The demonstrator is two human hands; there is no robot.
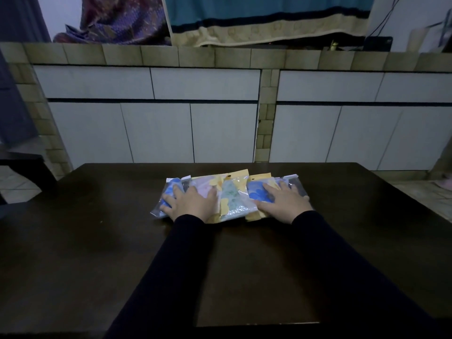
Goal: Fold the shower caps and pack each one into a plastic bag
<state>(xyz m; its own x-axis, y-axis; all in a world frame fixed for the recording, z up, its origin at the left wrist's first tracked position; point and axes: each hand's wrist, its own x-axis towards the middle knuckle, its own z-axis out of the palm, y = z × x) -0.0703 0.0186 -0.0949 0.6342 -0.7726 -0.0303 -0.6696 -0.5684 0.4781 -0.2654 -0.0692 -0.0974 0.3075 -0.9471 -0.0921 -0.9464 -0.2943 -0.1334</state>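
On packed bags (234, 199), both hands flat.

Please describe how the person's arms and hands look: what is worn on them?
Both arms wear long, plain dark sleeves ending at the wrists. The left hand and right hand are bare: no gloves, and no rings or watch visible.

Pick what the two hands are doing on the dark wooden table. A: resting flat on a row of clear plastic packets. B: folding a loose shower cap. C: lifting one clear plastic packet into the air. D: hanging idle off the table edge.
A: the left hand and right hand lie with fingers spread on the row of clear plastic packets on the dark wooden table.
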